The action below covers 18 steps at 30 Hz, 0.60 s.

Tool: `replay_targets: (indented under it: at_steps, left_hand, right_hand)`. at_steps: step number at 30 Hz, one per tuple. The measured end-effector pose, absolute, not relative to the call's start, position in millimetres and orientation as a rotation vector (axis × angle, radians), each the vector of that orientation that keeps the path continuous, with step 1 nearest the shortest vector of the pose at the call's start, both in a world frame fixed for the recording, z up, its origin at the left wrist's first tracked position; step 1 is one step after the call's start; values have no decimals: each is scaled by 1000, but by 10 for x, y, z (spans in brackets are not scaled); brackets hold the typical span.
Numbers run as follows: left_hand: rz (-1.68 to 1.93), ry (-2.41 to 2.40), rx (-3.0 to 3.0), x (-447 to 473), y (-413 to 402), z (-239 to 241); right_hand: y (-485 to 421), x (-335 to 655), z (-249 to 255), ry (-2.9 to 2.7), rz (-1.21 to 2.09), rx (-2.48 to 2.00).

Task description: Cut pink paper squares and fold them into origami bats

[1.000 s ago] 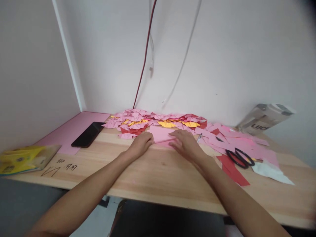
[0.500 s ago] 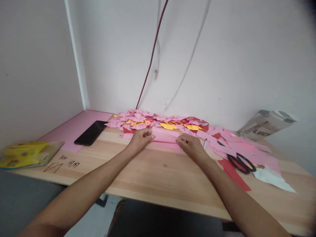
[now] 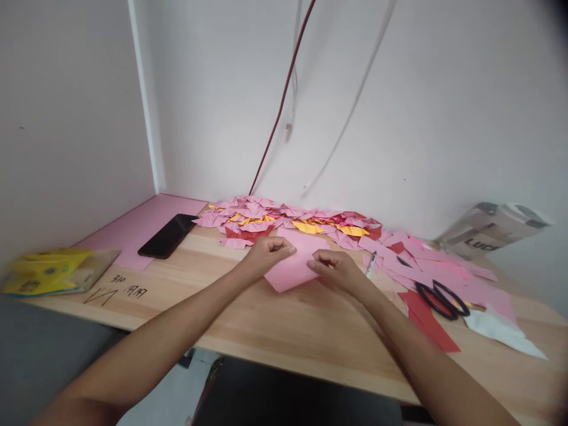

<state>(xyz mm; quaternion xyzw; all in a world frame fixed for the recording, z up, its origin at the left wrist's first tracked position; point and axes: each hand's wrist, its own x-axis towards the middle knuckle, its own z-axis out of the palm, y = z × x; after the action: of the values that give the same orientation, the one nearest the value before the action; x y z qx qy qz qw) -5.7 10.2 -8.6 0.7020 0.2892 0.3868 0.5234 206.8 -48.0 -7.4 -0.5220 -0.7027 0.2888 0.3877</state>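
Note:
Between my hands is a pink sheet of paper, tilted so that a corner points toward me. My left hand pinches it at the left, thumb against the fingers. At the right edge my right hand grips it with bent fingers. Behind the sheet lies a heap of folded paper shapes, mostly pink with some yellow and red, several bearing small dots. A marker pen rests just right of my right hand.
Black-handled scissors lie on loose pink paper at the right, near a red strip. A phone sits left on a large pink sheet. A yellow packet is at the left edge. A bag leans by the wall.
My hands have come closer together. The pink paper, earlier a wide strip stretched between them, is now turned with a corner toward me. The view has shifted slightly left.

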Motion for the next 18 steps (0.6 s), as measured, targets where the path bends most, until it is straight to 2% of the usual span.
replay_targets:
  at_steps: [6, 13, 18]
  left_hand:
    - [882, 608, 1617, -57, 115, -82]
    - [988, 699, 1709, -74, 152, -135]
    - [1155, 715, 1922, -189, 96, 50]
  right_hand:
    - [-434, 2121, -136, -1483, 750, -1246]
    - [-402, 2111, -183, -1512, 952, -1153]
    - [-423, 2170, -78, -1451, 756, -1164]
